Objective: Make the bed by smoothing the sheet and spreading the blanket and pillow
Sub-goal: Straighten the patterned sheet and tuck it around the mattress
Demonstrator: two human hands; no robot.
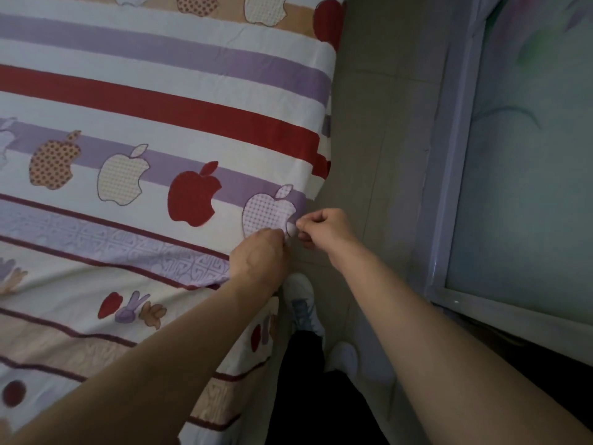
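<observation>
Left hand (260,255) and right hand (324,229) pinch the apple-print sheet (160,101) edge beside tiled floor (378,91).

No writing was legible

The sheet (160,101) bore only printed pictures (bitten-apple shapes (192,197) in red, dotted and checked fills); no letters, numbers or labels were readable on it.
</observation>
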